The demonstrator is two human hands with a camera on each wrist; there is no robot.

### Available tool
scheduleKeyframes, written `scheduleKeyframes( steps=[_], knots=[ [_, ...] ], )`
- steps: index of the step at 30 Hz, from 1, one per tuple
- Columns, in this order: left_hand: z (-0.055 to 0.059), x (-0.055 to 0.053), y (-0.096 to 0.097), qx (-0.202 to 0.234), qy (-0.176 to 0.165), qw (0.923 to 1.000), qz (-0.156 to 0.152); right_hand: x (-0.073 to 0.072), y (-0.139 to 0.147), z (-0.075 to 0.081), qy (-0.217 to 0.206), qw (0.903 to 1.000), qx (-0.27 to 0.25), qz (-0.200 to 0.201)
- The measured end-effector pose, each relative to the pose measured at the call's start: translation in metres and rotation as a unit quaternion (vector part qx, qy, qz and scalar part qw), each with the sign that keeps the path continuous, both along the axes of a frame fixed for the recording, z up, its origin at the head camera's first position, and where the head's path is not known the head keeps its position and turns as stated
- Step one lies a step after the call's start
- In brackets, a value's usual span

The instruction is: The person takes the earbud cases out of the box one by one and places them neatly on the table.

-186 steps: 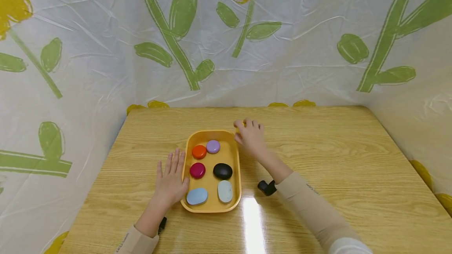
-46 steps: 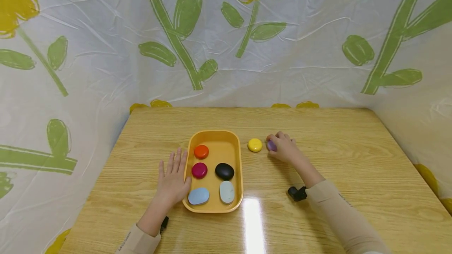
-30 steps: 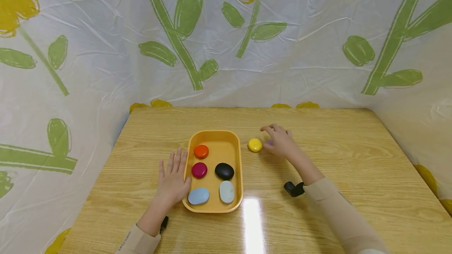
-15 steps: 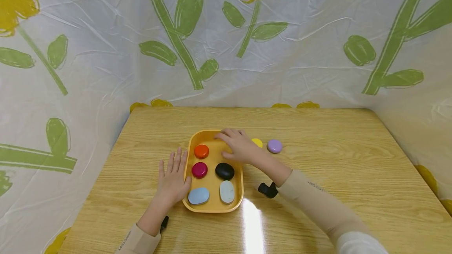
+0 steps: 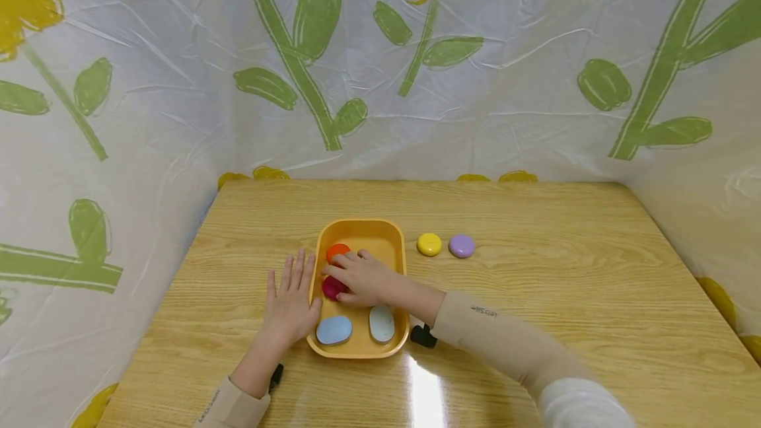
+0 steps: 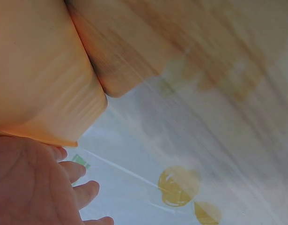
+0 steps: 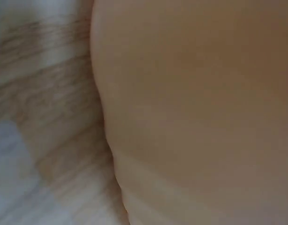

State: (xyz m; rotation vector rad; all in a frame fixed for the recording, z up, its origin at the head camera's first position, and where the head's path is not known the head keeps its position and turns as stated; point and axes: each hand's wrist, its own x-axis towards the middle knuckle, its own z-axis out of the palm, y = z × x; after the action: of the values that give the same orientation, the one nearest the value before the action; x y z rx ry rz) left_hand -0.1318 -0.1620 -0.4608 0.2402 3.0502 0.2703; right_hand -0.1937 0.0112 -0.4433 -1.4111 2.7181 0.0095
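An orange-yellow tray [image 5: 367, 351] holds several smooth pebble-shaped pieces. My right hand [image 5: 371, 281] reaches over it, fingers and thumb around the magenta round piece [image 5: 331, 287]. The orange round piece [image 5: 337, 252] lies just beyond those fingers, partly covered. A light blue oval [image 5: 334, 330] and a pale grey oval [image 5: 382, 326] sit at the tray's near end. The black piece is hidden under the right hand. My left hand [image 5: 289, 312] lies with straight fingers against the tray's left side; the left wrist view shows its fingers beside the tray's outer wall [image 6: 40, 70].
Right of the tray, a yellow round piece [image 5: 429, 244] and a purple round piece [image 5: 462, 246] lie side by side on the wooden table [image 5: 565, 269]. A flower-printed sheet [image 5: 475, 98] surrounds the table. A blurred tan surface [image 7: 195, 108] fills most of the right wrist view.
The yellow and then the purple piece came to lie right of the tray. My right hand let go of the purple one and moved left to the magenta piece. My left hand stayed put.
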Motion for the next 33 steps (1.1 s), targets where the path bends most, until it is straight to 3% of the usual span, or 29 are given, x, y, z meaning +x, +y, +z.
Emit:
scheduleKeyframes(
  steps=[12,18,24,29,33],
  knots=[
    [0.002,0.001,0.0,0.005,0.0,1.0,0.001,0.0,-0.005,-0.022,0.011,0.9999,-0.002,0.003],
    [0.001,0.001,0.0,0.005,0.005,1.0,0.001,0.001,-0.004,-0.026,0.042,0.9987,-0.025,0.017],
    [0.001,0.0,0.0,-0.001,-0.004,1.0,0.001,-0.001,-0.001,-0.02,0.021,0.9986,-0.046,0.014],
    [0.001,0.0,0.0,0.002,0.001,1.0,0.0,-0.005,0.009,-0.004,-0.023,0.9964,-0.082,-0.009],
    [0.002,0.001,0.001,0.005,-0.001,1.0,-0.002,-0.009,0.022,0.009,-0.024,0.9936,-0.106,-0.029]
  ],
)
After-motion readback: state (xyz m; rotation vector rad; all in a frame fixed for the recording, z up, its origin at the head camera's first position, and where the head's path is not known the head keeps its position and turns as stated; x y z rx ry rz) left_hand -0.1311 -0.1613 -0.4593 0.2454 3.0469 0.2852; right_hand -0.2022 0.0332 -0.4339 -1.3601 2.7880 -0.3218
